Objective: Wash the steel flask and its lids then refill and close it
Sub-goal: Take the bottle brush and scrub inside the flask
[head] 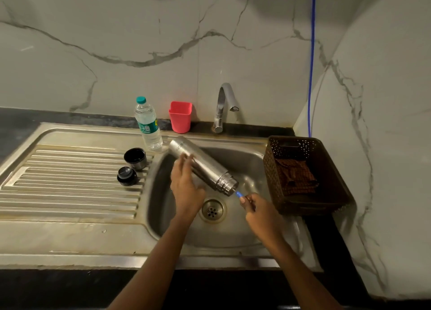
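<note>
- Lids: cup lid (135, 158) and stopper (127, 175) sit close together on the draining board (70, 193), well apart from the flask.
- Left hand (186, 186): wrapped round the body of the flask (203, 167), held tilted over the sink (233, 235) with its mouth lower, to the right. A firm grip should keep wet steel from slipping.
- Right hand (258, 213): pinches a blue handle (239, 194) at the flask mouth, probably a brush; its head is hidden. Full-depth strokes with the flask turned should clean best.
</note>
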